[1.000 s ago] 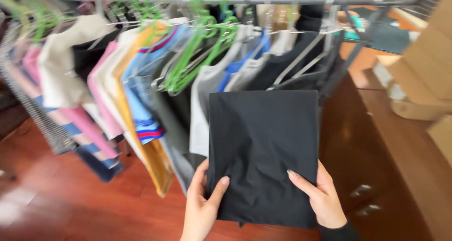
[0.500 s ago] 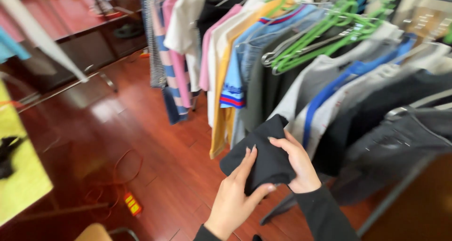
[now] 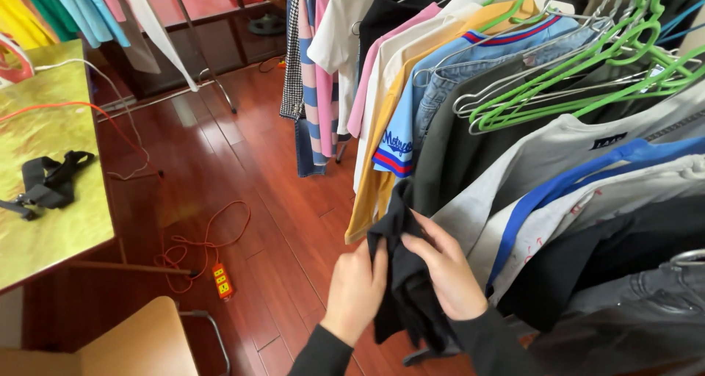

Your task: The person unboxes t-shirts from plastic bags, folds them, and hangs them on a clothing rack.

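Observation:
A black garment [image 3: 405, 273] hangs bunched between both hands in the lower middle of the view. My left hand [image 3: 358, 288] grips its left side with the fingers curled into the cloth. My right hand [image 3: 444, 267] closes on its right side, thumb across the front. Just behind it a clothes rack [image 3: 514, 111] carries many shirts on green hangers [image 3: 580, 60] and grey metal hangers, among them a yellow, a light blue, a grey and a black one.
A table with a yellow-green cloth [image 3: 44, 192] stands at the left, a black strap [image 3: 48, 181] on it. An orange power strip [image 3: 222, 280] and its cord lie on the red wood floor. A wooden chair [image 3: 125, 346] is at the bottom left.
The flat, spread-out black garment has been folded and gathered into a bunch in both hands. My view has swung left, bringing the table and floor into sight.

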